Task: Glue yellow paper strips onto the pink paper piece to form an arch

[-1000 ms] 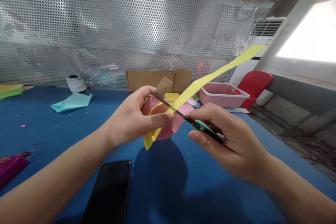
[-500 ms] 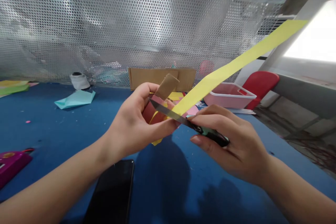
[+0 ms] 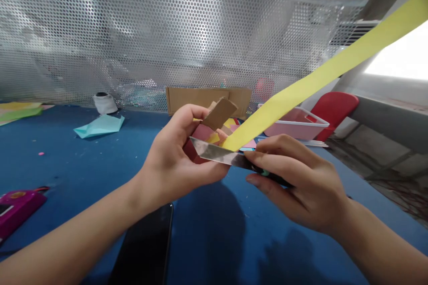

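Note:
My left hand (image 3: pixel 177 153) is closed around a small pink paper-covered piece (image 3: pixel 202 134) with a brown cardboard tab (image 3: pixel 220 113) standing up from it. From this piece a long yellow paper strip (image 3: pixel 281 102) rises toward the upper right, past the picture's edge. In my right hand (image 3: pixel 301 182) is a knife (image 3: pixel 217 153) with a dark handle. Its broad blade lies across the front of the pink piece, at the strip's lower end and just above my left thumb. Fingers hide most of the handle and part of the piece.
On the blue table (image 3: pixel 83 173) lie a black phone (image 3: pixel 143 249), a purple device (image 3: pixel 20 211) and folded light-blue paper (image 3: pixel 100 127). Behind stand a white roll (image 3: pixel 105 103), a cardboard piece (image 3: pixel 190 100) and a pink basket (image 3: pixel 294 130). A perforated metal panel (image 3: pixel 133 31) closes the back.
The knife blade has turned, showing its broad face, and lies more level. The yellow strip now reaches farther up and right. A yellow scrap below my left hand is no longer visible.

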